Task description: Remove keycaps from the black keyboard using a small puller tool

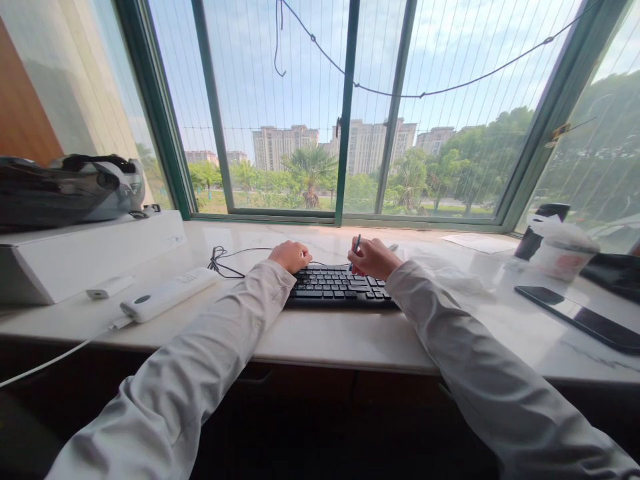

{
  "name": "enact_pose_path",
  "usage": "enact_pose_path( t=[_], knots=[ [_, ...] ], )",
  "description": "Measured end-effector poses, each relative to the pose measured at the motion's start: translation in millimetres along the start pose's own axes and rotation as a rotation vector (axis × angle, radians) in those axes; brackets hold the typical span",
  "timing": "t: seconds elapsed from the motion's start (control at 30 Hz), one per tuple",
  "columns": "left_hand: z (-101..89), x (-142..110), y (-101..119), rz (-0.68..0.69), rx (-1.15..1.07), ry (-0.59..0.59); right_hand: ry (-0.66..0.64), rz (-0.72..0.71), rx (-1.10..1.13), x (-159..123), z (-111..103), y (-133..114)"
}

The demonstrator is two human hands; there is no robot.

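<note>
A black keyboard (345, 287) lies flat on the pale marble-patterned desktop, straight ahead. At its far left corner my left hand (289, 256) is closed, fingers curled against the edge; the fingertips are partly hidden. My right hand (374, 259) pinches a slim dark blue pen (355, 248), held nearly upright over the far part of the keys. Its lower end points down at the keyboard, though I cannot tell whether it touches. A small grey object (393, 248) shows just behind my right hand, too hidden to name.
A black cable (220, 261) lies coiled left of the keyboard, near a white handheld device (170, 293) with a cord. Further left stands a white box (100, 250) with a dark bag on top. Clear plastic wrap (457, 273), a phone (580, 317) and a cup (563, 250) lie right.
</note>
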State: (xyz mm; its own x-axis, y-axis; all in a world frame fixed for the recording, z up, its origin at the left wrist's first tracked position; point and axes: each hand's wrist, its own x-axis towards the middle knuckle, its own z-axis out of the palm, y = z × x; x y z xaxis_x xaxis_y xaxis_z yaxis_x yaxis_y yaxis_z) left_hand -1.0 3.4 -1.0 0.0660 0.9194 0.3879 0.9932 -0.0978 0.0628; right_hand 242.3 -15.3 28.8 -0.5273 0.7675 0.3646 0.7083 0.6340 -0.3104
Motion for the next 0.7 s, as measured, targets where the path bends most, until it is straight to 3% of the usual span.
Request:
enact_pose_path(
  t=[0.17,0.43,0.7],
  knots=[
    [-2.4,-2,1,0.004,-0.005,-0.008,-0.083,-0.018,-0.069,-1,3,-2],
    [-3.7,-3,1,-0.001,-0.009,-0.016,-0.252,0.019,0.093,-2,1,-7],
    [-1.7,-1,1,0.008,-0.004,-0.009,-0.259,0.058,0.280,-4,2,-12]
  ],
)
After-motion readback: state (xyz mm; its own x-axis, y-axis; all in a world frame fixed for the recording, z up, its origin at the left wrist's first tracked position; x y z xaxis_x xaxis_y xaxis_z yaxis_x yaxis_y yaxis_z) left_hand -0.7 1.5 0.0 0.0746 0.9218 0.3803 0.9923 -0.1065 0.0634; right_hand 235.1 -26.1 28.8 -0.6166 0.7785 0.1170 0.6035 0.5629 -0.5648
